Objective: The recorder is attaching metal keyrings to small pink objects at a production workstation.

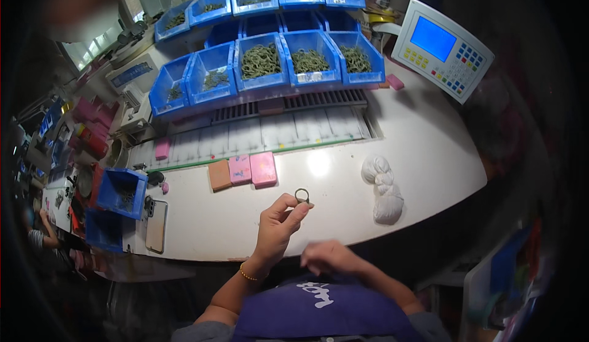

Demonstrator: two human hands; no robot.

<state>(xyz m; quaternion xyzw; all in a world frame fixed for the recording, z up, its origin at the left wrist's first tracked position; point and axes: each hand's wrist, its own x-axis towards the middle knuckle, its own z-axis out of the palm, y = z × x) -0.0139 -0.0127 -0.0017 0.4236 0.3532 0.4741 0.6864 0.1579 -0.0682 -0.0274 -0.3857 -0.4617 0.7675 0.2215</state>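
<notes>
A small olive-grey ring (pixel 302 195) stands upright in the pinch of my left hand (pixel 277 226), between thumb and forefinger, above the near part of the white table. My right hand (pixel 331 257) is at the table's front edge, to the right of my left wrist and apart from the ring. Its fingers look bent but are blurred, so whether anything is in them cannot be made out. Beyond the left hand lie a brown block (pixel 219 175), a pink block with blue marks (pixel 240 169) and a plain pink block (pixel 264 169), side by side.
Blue bins (pixel 261 78) holding many greenish rings rise in tiers at the back. A twisted white cloth bundle (pixel 385 192) lies to the right, below a keypad unit with a blue screen (pixel 434 39). A phone (pixel 156 226) and blue trays (pixel 126 207) sit at left; another person's arm (pixel 49 228) shows farther off.
</notes>
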